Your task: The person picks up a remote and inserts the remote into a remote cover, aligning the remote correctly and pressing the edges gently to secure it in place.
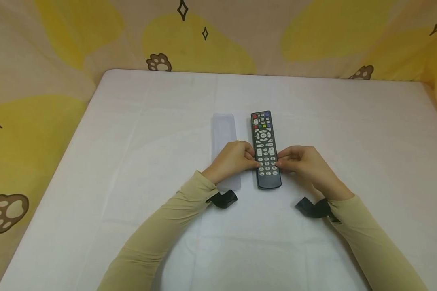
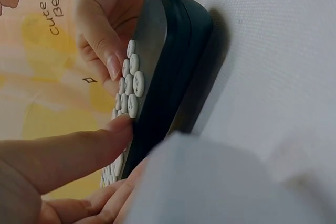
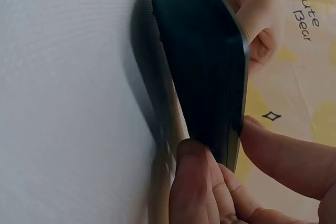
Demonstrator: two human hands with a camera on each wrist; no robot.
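Observation:
A black remote control [image 1: 265,147] with pale buttons and a few coloured ones lies lengthwise between both hands over the white table. My left hand [image 1: 234,158] pinches its left edge, thumb on the button face near the number keys. On the opposite edge my right hand [image 1: 306,163] pinches it the same way, fingers reaching its underside in the right wrist view. A narrow gap shows there between the remote [image 3: 205,61] and the table. Left of the remote lies a translucent plastic cover [image 1: 223,129], partly hidden behind my left hand and wrist.
The white-covered table [image 1: 160,121] extends to all sides. A yellow and beige curtain [image 1: 218,40] with paw prints hangs along its back and left edges. Black straps [image 1: 223,199] stick out at both wrists. A blurred pale shape [image 2: 210,182] fills the lower left wrist view.

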